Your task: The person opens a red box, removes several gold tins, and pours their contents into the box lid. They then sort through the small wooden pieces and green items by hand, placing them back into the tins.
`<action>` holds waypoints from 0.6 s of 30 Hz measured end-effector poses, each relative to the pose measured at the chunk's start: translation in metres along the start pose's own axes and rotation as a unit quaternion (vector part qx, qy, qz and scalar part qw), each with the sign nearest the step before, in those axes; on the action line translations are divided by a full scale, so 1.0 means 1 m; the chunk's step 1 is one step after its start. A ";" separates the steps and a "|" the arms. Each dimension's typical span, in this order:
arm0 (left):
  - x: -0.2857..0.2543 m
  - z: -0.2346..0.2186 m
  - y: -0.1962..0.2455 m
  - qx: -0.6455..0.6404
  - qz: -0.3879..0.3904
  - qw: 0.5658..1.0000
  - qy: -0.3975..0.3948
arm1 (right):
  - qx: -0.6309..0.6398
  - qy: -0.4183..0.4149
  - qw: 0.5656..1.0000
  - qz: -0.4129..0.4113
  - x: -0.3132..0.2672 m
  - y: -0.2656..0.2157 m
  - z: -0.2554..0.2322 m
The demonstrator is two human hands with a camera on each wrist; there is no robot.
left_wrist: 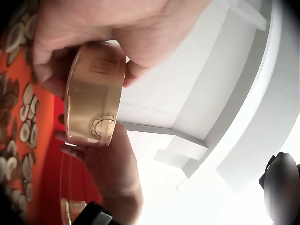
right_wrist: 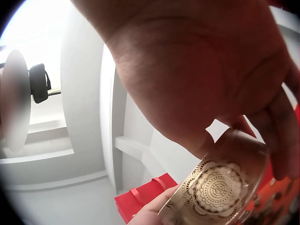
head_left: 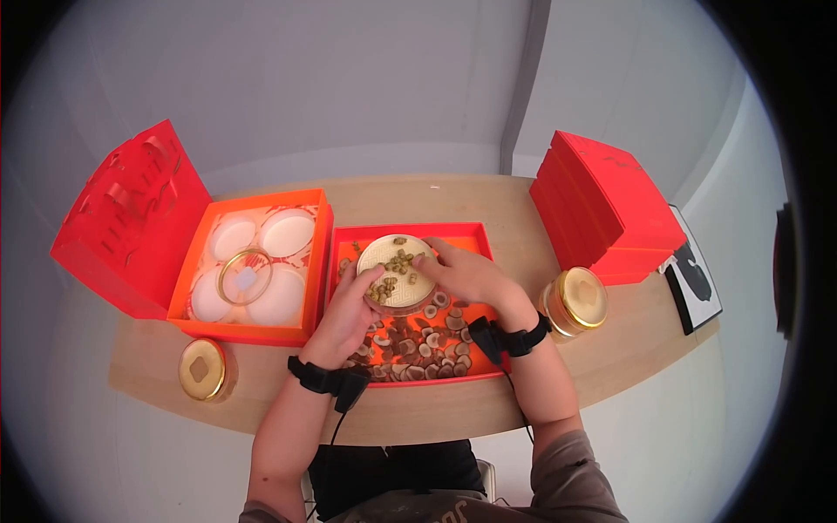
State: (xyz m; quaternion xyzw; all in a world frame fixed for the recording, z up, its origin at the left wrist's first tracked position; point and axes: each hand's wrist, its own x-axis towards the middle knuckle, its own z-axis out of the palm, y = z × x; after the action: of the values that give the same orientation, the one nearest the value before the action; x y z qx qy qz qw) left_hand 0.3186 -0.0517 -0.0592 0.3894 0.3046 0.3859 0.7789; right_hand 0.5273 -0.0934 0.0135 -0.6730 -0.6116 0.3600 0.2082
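Between both hands is a round, shallow container (head_left: 380, 253) with a cream, woven-patterned top face. Small greenish-brown curled pieces (head_left: 400, 262) lie scattered on that face. My left hand (head_left: 344, 315) grips its left side, with the thumb over the rim. On the other side my right hand (head_left: 471, 275) holds the right edge, its thumb close to the pieces. The left wrist view shows the container's gold side wall (left_wrist: 95, 93) under clear plastic; an ornate gold medallion (right_wrist: 218, 190) appears in the right wrist view. Below the hands, brown-rimmed pale dried slices (head_left: 410, 344) fill much of a red-edged orange tray (head_left: 418, 231).
An open red gift box (head_left: 318, 261) at left holds white round recesses and a clear gold-rimmed ring (head_left: 246, 277). Gold-lidded jars stand at front left (head_left: 202, 370) and right (head_left: 580, 301). A closed red box (head_left: 610, 209) and a black-and-white flat item (head_left: 696, 275) lie at right.
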 end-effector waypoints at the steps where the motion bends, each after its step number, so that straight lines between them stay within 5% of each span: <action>1: 0.001 -0.004 -0.001 -0.020 -0.007 1.000 -0.013 | -0.002 0.010 1.000 0.008 0.000 -0.001 0.000; 18: 0.002 -0.004 0.002 -0.030 -0.034 0.998 -0.036 | -0.036 0.002 0.999 -0.015 0.000 0.002 -0.001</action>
State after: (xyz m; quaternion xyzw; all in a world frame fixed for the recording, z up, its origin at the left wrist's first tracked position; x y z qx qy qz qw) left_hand 0.3160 -0.0476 -0.0596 0.3688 0.2774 0.3535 0.8137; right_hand 0.5296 -0.0933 0.0127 -0.6712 -0.6341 0.3332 0.1907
